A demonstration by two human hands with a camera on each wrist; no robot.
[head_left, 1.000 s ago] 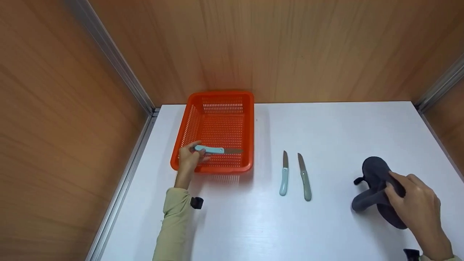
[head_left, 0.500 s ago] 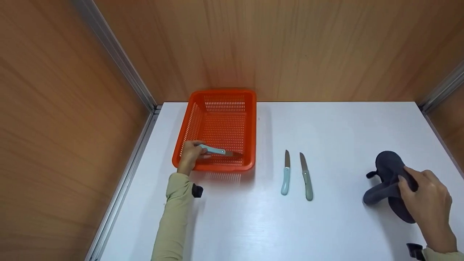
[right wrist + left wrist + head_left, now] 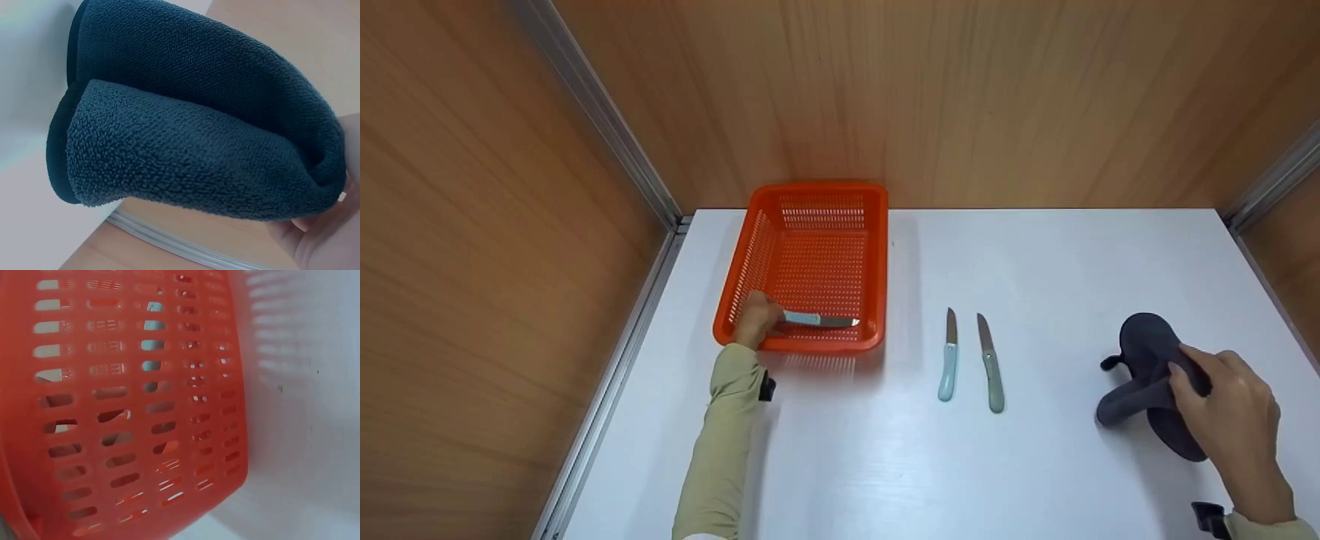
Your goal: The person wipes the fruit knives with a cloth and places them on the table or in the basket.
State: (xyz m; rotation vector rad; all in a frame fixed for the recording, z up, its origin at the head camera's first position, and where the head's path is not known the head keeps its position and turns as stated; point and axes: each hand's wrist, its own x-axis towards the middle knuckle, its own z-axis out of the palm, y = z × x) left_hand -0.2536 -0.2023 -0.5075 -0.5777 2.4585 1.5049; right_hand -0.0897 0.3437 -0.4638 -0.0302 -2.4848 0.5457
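Knife (image 3: 817,320) in closed left grip (image 3: 757,319)

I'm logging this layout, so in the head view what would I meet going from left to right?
Orange basket, the blue-handled knife outside it, green-handled knife, dark gray cloth.

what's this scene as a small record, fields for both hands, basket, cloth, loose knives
left hand: holds blue-handled knife by its handle
right hand: pinches cloth
basket: orange, slotted; held knife within; contact with bottom unclear
cloth: dark, folded over
loose knives: second blue-handled knife and green-handled knife, side by side on table, not touching
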